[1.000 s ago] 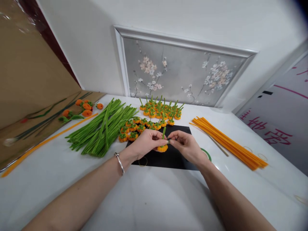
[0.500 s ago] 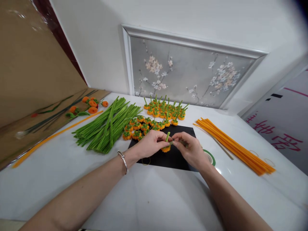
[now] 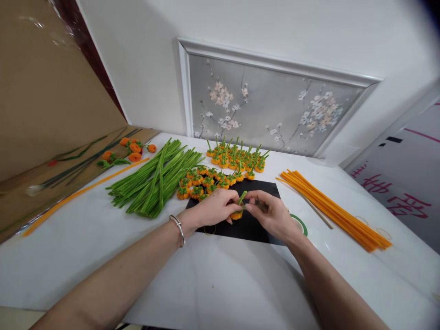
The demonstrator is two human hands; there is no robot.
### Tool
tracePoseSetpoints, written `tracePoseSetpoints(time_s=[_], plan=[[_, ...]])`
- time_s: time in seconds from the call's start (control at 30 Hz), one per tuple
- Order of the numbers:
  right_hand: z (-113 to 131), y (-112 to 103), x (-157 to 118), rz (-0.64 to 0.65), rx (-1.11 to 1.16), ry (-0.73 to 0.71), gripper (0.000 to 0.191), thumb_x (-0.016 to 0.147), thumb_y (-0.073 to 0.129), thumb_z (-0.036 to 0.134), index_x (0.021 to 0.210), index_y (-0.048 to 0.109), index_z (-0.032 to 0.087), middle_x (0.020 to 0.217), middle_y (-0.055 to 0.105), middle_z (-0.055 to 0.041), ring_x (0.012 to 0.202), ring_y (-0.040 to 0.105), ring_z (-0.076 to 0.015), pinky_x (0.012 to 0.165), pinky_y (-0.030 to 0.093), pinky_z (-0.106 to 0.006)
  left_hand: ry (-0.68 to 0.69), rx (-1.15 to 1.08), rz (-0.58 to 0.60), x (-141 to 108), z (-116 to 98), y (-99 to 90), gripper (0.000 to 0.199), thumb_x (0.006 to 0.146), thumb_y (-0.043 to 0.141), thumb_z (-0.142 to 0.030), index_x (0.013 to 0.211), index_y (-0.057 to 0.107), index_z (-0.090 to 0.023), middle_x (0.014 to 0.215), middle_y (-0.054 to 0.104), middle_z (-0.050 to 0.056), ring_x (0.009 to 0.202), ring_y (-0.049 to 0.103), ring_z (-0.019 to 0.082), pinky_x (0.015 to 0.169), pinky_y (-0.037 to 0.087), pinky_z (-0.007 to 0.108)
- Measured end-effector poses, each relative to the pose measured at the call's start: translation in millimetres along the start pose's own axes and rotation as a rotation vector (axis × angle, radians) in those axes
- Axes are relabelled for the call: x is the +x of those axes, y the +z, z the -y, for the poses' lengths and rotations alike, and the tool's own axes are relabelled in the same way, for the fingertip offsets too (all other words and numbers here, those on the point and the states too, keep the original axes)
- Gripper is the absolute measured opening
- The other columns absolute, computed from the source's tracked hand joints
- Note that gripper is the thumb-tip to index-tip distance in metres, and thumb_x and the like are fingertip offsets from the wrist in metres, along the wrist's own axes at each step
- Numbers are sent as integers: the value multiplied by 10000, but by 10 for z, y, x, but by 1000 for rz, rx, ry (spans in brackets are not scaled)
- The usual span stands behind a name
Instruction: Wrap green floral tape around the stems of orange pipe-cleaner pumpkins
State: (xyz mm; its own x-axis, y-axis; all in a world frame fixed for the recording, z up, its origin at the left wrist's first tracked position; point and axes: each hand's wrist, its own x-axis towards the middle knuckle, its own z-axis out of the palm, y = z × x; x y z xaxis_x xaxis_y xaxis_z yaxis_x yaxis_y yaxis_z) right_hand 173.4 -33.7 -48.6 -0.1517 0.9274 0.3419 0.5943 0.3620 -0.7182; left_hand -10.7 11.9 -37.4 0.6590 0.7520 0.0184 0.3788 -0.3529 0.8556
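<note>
My left hand [image 3: 220, 206] is closed on a small orange pipe-cleaner pumpkin [image 3: 236, 215], whose green stem [image 3: 242, 197] slants up to the right. Right beside it, my right hand [image 3: 270, 211] pinches a thin pale-green strip of tape [image 3: 244, 207] against the stem's base. Fingers cover part of the pumpkin and most of the strip. Both hands are over a black mat [image 3: 240, 231]. A roll of green tape [image 3: 302, 224] lies by my right wrist, partly hidden. Several finished pumpkins [image 3: 206, 182] sit behind my left hand, some on the mat's edge.
More stemmed pumpkins [image 3: 237, 158] stand in rows near the wall. Green pipe cleaners [image 3: 154, 181] lie in a heap to the left, orange ones [image 3: 333, 208] in a bundle to the right. Orange flowers [image 3: 134, 149] rest on brown cardboard [image 3: 79, 169] at far left.
The pumpkin's stem has tipped from nearly upright to a slant toward the right. Fingers of both hands have shifted slightly around its base. The view has moved a little.
</note>
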Motion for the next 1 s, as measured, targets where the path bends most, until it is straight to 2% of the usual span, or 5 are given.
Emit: tracePoseSetpoints(time_s=[0.13, 0.3, 0.57, 0.8, 1.0], plan=[[24, -3, 7, 42, -19, 22, 222, 854, 558, 412, 902, 610, 202, 732, 601, 7, 540, 459, -105, 505, 349, -238, -16, -6, 29, -14, 4, 32, 190, 845, 529, -279, 706, 486, -156, 711, 586, 3, 499, 619, 115, 454, 519, 228], [3, 56, 27, 4, 29, -55, 152, 872, 538, 316, 788, 590, 201, 784, 613, -16, 706, 548, -145, 629, 417, -256, -37, -142, 48, -5, 17, 58, 165, 817, 551, -274, 717, 519, -147, 694, 553, -5, 608, 613, 126, 520, 535, 236], [22, 70, 12, -106, 35, -140, 110, 852, 563, 267, 767, 595, 205, 862, 630, -49, 848, 579, -192, 766, 447, -309, 28, -125, 14, 22, -6, -26, 146, 745, 623, -248, 676, 586, -125, 612, 543, -20, 565, 475, 88, 543, 383, 207], [3, 33, -1, 91, 147, -55, 172, 872, 563, 362, 896, 583, 193, 801, 604, -15, 727, 546, -143, 666, 439, -261, 160, -74, -64, -10, -2, -54, 257, 775, 629, -270, 580, 513, -147, 740, 523, -1, 696, 491, 115, 643, 391, 234], [-13, 32, 8, 196, 298, 5, 217, 840, 613, 378, 767, 584, 176, 698, 540, 7, 647, 491, -120, 598, 399, -246, 136, -114, 41, -26, 3, -82, 189, 787, 635, -260, 650, 594, -136, 819, 566, 19, 754, 516, 124, 691, 400, 247]])
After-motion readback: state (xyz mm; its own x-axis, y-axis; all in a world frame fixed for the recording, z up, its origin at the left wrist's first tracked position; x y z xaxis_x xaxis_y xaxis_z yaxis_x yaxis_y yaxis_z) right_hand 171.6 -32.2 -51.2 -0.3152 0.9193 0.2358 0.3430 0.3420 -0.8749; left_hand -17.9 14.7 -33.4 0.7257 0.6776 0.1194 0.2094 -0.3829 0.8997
